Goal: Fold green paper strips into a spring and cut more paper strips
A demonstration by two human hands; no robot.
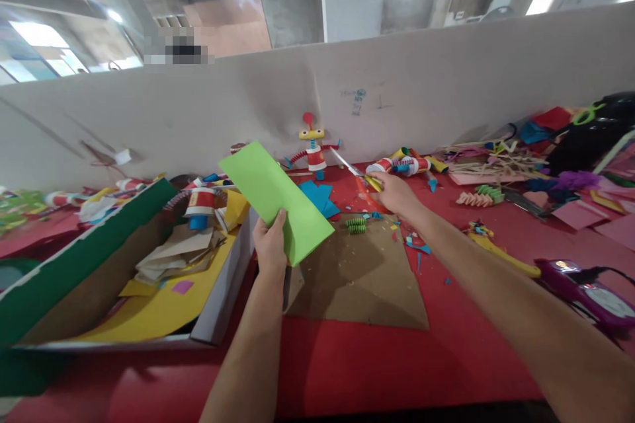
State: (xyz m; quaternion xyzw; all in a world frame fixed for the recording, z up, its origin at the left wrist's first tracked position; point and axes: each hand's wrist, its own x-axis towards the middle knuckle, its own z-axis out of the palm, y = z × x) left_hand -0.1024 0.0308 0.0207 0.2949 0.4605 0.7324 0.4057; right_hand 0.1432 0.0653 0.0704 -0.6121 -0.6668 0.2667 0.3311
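Plainly grasps a bright green sheet (262, 188) in the left hand (270, 238), pinched at its lower left edge, and holds it slanted in the air, in view between an open box (223, 297) and a brown cardboard mat (362, 284). Grips scissors (353, 170) in the right hand (394, 193), closed around the yellow part of the handles, with blades aimed forward and leftward, apart from the green sheet; cannot tell, through the blur, how widely parted. Has some blue paper (322, 197) partly hidden behind the green sheet, and a green folded paper spring (356, 226) near the far edge of the cardboard mat, among tiny coloured scraps (417, 247). Has farther back an upright toy figure (315, 157), with yellow head, red coiled arms and red-and-white body, in front of a pale wall (248, 92). Has on the left, inside the open box, another red-and-white body (199, 200) with a blue base, loose brownish papers (178, 251) and a large yellow sheet (149, 320). Has on the right, spread over the red table (347, 370), a heap of thin wooden sticks (496, 164), pink and green pleated strips (479, 197), and, nearer, a shiny purple device (585, 291) with a dark cord (612, 271).
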